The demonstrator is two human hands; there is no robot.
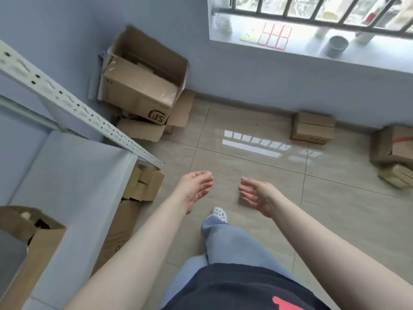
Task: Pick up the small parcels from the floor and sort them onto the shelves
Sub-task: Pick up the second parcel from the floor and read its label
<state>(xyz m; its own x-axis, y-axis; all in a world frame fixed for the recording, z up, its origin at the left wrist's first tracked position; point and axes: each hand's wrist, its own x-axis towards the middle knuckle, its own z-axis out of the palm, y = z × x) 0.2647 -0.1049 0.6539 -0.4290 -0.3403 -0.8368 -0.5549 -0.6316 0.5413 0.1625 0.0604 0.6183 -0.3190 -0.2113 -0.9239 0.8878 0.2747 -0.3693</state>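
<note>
Nothing held: left hand [194, 189] and right hand [257, 194] kept loose, fingers relaxed, palms facing each other above floor tiles [245, 157]. Shelf board [73, 175] seen at left, one opened carton [24, 233] resting on it. Farther off, small parcel [312, 128] left by wall; two more stacked parcels [395, 155] at right edge. Sorting judged unfinished: at least these floor parcels remain to be shelved.
</note>
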